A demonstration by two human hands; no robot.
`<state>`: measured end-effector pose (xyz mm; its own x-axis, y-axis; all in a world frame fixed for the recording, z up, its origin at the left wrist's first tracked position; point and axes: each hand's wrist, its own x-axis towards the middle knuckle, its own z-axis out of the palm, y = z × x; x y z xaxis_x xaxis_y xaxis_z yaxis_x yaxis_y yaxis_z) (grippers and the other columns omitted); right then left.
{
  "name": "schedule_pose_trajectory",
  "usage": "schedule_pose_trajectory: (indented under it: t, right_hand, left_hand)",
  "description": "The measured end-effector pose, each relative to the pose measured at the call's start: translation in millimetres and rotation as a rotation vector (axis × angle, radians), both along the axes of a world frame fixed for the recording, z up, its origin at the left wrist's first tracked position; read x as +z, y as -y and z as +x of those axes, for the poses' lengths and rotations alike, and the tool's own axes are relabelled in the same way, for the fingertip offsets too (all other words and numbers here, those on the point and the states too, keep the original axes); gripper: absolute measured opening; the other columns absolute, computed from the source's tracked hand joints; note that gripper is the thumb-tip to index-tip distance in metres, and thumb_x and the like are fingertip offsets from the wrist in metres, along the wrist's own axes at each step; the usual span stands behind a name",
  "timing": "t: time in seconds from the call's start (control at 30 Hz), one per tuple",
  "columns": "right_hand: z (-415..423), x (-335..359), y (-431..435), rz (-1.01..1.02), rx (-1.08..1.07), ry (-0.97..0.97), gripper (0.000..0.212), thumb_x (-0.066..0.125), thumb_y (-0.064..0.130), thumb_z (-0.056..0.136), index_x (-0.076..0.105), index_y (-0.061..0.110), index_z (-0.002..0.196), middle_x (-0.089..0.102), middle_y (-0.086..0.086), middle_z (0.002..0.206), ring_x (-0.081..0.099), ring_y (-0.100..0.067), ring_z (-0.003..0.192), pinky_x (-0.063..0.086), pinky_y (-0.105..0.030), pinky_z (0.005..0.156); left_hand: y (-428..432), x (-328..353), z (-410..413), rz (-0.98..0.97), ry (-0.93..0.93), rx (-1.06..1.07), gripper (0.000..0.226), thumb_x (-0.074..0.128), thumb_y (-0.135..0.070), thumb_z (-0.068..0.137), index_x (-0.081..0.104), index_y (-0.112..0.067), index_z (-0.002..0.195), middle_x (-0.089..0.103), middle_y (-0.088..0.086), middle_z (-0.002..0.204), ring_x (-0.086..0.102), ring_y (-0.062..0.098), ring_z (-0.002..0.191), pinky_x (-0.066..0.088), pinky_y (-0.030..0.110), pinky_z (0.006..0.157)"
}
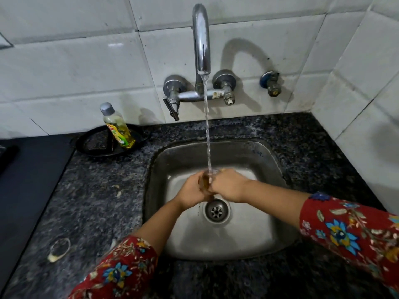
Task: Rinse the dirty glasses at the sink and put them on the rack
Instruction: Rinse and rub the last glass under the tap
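A small clear glass (206,182) with a brownish tint is held over the middle of the steel sink (262,160), right under the running stream from the chrome tap (201,39). My left hand (191,192) wraps it from the left and my right hand (228,185) from the right, so most of the glass is hidden. Water strikes its top between my fingers. No rack and no other glasses are in view.
A bottle of yellow dish liquid (117,126) leans in a black pan (108,142) on the dark granite counter (97,190) left of the sink. A wet ring mark (59,248) lies on the counter at front left. The drain (216,210) sits just below my hands. Tiled walls close the back and right.
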<state>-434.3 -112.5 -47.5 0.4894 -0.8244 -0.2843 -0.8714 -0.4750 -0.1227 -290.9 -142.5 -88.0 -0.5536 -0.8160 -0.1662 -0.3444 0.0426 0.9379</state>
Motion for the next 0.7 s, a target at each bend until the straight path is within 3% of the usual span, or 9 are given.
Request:
schedule_pose_trajectory:
  t: [0.03,0.13,0.27,0.37,0.43,0.5,0.6,0.67,0.7]
  right_hand:
    - [3.4,3.1,-1.1,-0.001,0.003,-0.105,0.013,0.050,0.009,0.087,0.062,0.013,0.092,0.064,-0.010,0.111,0.058,-0.029,0.104,0.043,-0.030,0.076]
    - [8.9,3.3,-1.5,0.022,-0.049,-0.047,0.017,0.051,0.009,0.086,0.064,0.013,0.095,0.064,-0.010,0.108,0.059,-0.028,0.101,0.040,-0.029,0.074]
    - [-8.0,-2.5,-5.6,0.046,-0.139,0.154,0.025,0.061,0.014,0.080,0.064,0.009,0.105,0.065,-0.011,0.107,0.060,-0.028,0.102,0.044,-0.031,0.082]
    - [10.2,0.2,-7.0,0.100,-0.067,-0.142,0.007,0.059,0.012,0.083,0.061,0.014,0.090,0.061,-0.007,0.098,0.058,-0.027,0.093,0.041,-0.031,0.073]
    - [18.7,-3.0,-3.7,0.153,-0.031,-0.148,0.014,0.053,0.004,0.083,0.055,0.015,0.076,0.055,-0.007,0.091,0.054,-0.026,0.088,0.039,-0.029,0.065]
    - [15.8,-2.4,-2.2,0.038,-0.046,-0.086,0.014,0.057,0.008,0.082,0.063,0.019,0.085,0.062,-0.001,0.096,0.057,-0.022,0.094,0.042,-0.029,0.077]
    - [4.3,-16.5,4.2,-0.174,0.121,-0.204,0.015,0.061,0.018,0.084,0.068,0.021,0.096,0.067,0.004,0.106,0.057,-0.018,0.107,0.036,-0.031,0.101]
    - [14.5,-13.1,-0.6,-0.029,-0.036,-0.126,0.018,0.060,0.015,0.083,0.066,0.019,0.099,0.065,-0.003,0.111,0.057,-0.024,0.106,0.040,-0.033,0.096]
    - [23.4,-8.6,-4.1,0.097,-0.193,0.001,0.015,0.057,0.011,0.083,0.065,0.018,0.093,0.065,-0.007,0.107,0.057,-0.027,0.099,0.044,-0.032,0.086]
  left_hand:
    - [-4.3,-2.3,-3.7,-0.036,0.001,0.050,0.060,0.076,0.017,0.060,0.059,-0.009,0.112,0.065,-0.010,0.099,0.064,-0.007,0.084,0.049,0.015,0.078]
    - [-9.0,-3.5,-6.0,-0.080,0.022,0.125,0.058,0.080,0.010,0.060,0.059,-0.012,0.109,0.066,-0.008,0.102,0.064,0.005,0.094,0.048,0.009,0.079]
    - [2.3,2.7,5.3,0.023,0.033,-0.111,0.072,0.075,0.021,0.057,0.054,0.000,0.122,0.061,-0.008,0.106,0.062,-0.014,0.087,0.046,0.006,0.075]
    - [-2.0,-1.3,2.0,-0.129,0.118,-0.056,0.054,0.080,-0.011,0.049,0.062,-0.009,0.100,0.067,-0.003,0.092,0.065,0.001,0.080,0.053,0.024,0.073]
    - [-6.8,-6.8,-1.8,-0.241,0.150,0.040,0.037,0.077,-0.010,0.056,0.060,-0.016,0.088,0.066,-0.005,0.084,0.063,0.003,0.076,0.053,0.029,0.071]
    - [-5.2,-6.4,1.4,-0.199,0.097,0.056,0.042,0.079,0.001,0.058,0.059,-0.020,0.089,0.065,-0.010,0.085,0.062,-0.007,0.075,0.049,0.015,0.071]
    - [-1.2,-6.6,7.6,-0.077,0.011,-0.025,0.061,0.080,0.003,0.051,0.062,-0.001,0.109,0.068,0.002,0.102,0.063,-0.008,0.084,0.051,0.015,0.078]
    - [-6.0,-5.6,5.7,-0.128,0.043,0.030,0.057,0.079,-0.002,0.054,0.063,-0.004,0.108,0.069,0.002,0.103,0.064,-0.006,0.086,0.051,0.016,0.077]
    - [-9.7,-5.1,3.4,-0.187,0.079,0.073,0.049,0.076,-0.010,0.055,0.064,-0.007,0.103,0.069,0.000,0.099,0.064,-0.001,0.085,0.051,0.020,0.075]
